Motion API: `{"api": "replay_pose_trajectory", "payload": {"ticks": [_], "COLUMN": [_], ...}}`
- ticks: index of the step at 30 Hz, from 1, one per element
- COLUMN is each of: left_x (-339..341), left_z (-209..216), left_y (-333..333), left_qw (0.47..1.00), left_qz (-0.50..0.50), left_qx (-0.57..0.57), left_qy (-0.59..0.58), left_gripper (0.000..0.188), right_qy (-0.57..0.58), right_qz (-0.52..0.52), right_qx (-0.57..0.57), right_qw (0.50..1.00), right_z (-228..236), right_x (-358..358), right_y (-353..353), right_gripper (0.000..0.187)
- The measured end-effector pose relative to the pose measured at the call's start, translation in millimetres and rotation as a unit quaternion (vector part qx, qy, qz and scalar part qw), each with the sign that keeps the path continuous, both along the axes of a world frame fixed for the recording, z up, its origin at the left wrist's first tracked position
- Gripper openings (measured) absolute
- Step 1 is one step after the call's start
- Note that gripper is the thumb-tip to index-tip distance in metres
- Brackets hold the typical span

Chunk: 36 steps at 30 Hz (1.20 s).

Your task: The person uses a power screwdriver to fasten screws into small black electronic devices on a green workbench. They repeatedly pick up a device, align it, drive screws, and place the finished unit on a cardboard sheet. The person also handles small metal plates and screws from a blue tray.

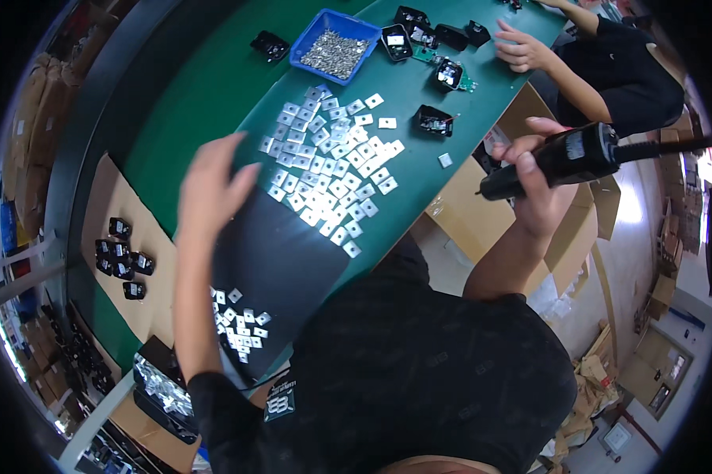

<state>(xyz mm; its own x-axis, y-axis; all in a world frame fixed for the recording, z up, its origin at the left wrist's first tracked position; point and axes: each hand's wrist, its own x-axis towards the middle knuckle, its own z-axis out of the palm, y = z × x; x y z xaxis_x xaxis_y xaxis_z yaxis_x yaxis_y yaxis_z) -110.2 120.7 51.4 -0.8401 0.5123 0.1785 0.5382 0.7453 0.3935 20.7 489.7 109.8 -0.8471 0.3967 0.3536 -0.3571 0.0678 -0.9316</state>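
My right hand (539, 188) is raised at the right, beyond the table's edge. Its fingers are wrapped round a black electric screwdriver (569, 156), whose tip points left and whose cord runs off to the right. Over the table at the left is my left hand (207, 188), a little blurred, thumb and fingers apart and nothing in it. A black mat (273, 241) lies beside and below that hand. Many small square silver plates (324, 178), each with a dark centre, are spread past the mat's far edge. A second group of plates (244, 328) lies at its near end.
A blue bin (318, 73) holds small metal parts. Black housings (434, 120) and green circuit boards (468, 82) lie farther right. Across there, a co-worker's hand (522, 49) reaches over the table. More black housings (119, 251) sit on cardboard (154, 280) at left. An open carton (573, 229) stands below right.
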Motion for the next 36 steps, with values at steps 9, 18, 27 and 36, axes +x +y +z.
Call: {"api": "replay_pose_trajectory", "payload": {"ticks": [9, 18, 27, 36], "left_x": [26, 32, 111, 163], "left_z": [-29, -44, -6, -28], "left_y": [255, 240, 30, -38], "left_qw": [0.997, 0.991, 0.994, 0.976], "left_qz": [-0.032, -0.009, 0.105, 0.207], "left_qx": [-0.024, 0.127, 0.027, -0.052], "left_qy": [-0.066, -0.031, -0.015, -0.036], "left_gripper": [0.068, 0.046, 0.066, 0.066], "right_qy": [-0.026, -0.049, 0.099, 0.061], "right_qz": [0.095, 0.148, 0.158, 0.266], "right_qx": [-0.042, 0.0, -0.089, -0.237], "right_qw": [0.994, 0.988, 0.978, 0.932], "right_z": [13, 11, -38, -51], "right_x": [20, 4, -53, -119], "right_y": [28, 40, -26, -181], "right_gripper": [0.045, 0.048, 0.042, 0.044]}}
